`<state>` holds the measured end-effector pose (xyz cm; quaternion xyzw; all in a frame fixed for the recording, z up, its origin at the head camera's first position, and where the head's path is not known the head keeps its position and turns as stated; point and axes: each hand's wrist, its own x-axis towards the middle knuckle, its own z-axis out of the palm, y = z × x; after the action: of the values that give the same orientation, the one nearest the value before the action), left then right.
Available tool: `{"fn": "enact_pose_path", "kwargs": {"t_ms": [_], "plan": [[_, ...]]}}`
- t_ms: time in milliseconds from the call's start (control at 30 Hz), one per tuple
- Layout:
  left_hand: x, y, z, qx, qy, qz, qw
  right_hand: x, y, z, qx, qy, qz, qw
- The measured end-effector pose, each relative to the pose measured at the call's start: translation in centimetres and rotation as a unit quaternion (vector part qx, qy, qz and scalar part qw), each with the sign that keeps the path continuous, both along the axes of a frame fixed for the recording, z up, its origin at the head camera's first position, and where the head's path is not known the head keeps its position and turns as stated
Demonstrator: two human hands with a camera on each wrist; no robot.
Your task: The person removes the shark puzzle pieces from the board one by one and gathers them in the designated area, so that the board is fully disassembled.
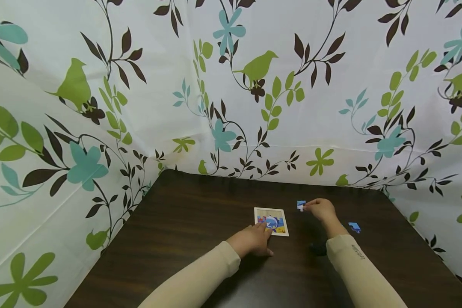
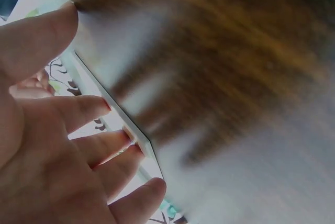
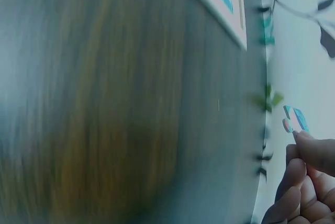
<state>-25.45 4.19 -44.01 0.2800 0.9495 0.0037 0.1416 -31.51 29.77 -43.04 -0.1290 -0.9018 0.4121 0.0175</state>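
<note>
A jigsaw puzzle in a pale frame [image 1: 282, 233] lies on the dark table, its lower part filled with a colourful picture and its upper part showing bare backing. My left hand [image 1: 253, 240] rests at the puzzle's lower left, fingers extended over its edge; in the left wrist view the fingertips [image 2: 133, 148] touch the frame. To the right of the frame, my right hand [image 1: 322, 209] pinches a blue and white puzzle piece [image 1: 301, 205] between thumb and fingers. The right wrist view shows that piece [image 3: 297, 119] held up off the table.
Another blue puzzle piece [image 1: 354, 227] lies on the table [image 1: 177, 231] to the right of my right forearm. A dark object [image 1: 318, 249], too dim to make out, sits beside the right sleeve. Patterned cloth [image 1: 238, 128] hangs along the table's far and side edges.
</note>
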Motion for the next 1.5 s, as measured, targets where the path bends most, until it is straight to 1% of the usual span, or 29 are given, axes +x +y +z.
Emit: {"fn": "enact_pose_path", "kwargs": {"t_ms": [133,233,367,500,600,700,767,900,1000,1067,1200,1500], "plan": [[0.0,0.4,0.0,-0.002,-0.013,-0.009,0.9999,1.0,2.6,0.4,0.018,-0.009,-0.003,0.9998],[-0.4,0.6,0.2,-0.003,-0.011,-0.016,0.9998,1.1,3.6,0.7,0.041,-0.020,0.000,0.9990],[-1.1,0.6,0.3,0.006,-0.009,-0.017,0.9998,0.9,4.0,0.9,0.061,-0.035,0.002,0.9975],[-1.2,0.1,-0.4,0.008,-0.010,-0.015,0.9998,0.7,3.8,0.2,0.080,-0.055,0.002,0.9953],[-1.8,-0.3,-0.2,0.010,-0.005,-0.009,0.9999,-0.3,3.5,0.3,0.095,-0.058,-0.002,0.9938],[-2.0,-0.5,0.0,0.009,-0.002,-0.004,0.9999,-0.7,3.5,0.3,0.097,-0.061,-0.006,0.9934],[-1.9,-0.5,-0.1,0.010,-0.004,-0.004,0.9999,-0.5,3.6,0.2,0.106,-0.061,-0.007,0.9925],[-1.3,-0.2,-0.5,0.018,-0.008,-0.010,0.9998,0.6,4.0,-0.2,0.115,-0.074,-0.014,0.9905],[-1.0,0.1,-0.6,0.023,-0.008,-0.009,0.9997,1.4,4.3,-0.5,0.104,-0.080,-0.024,0.9911],[-0.7,-0.1,-0.7,0.024,-0.010,-0.003,0.9997,1.6,4.1,-0.8,0.101,-0.080,-0.026,0.9914],[-0.5,-0.3,-0.5,0.024,-0.008,-0.001,0.9997,1.8,4.1,-1.0,0.104,-0.080,-0.036,0.9907],[-0.2,-0.1,0.2,0.023,-0.009,-0.004,0.9997,1.9,4.4,-1.3,0.111,-0.074,-0.028,0.9907]]}}
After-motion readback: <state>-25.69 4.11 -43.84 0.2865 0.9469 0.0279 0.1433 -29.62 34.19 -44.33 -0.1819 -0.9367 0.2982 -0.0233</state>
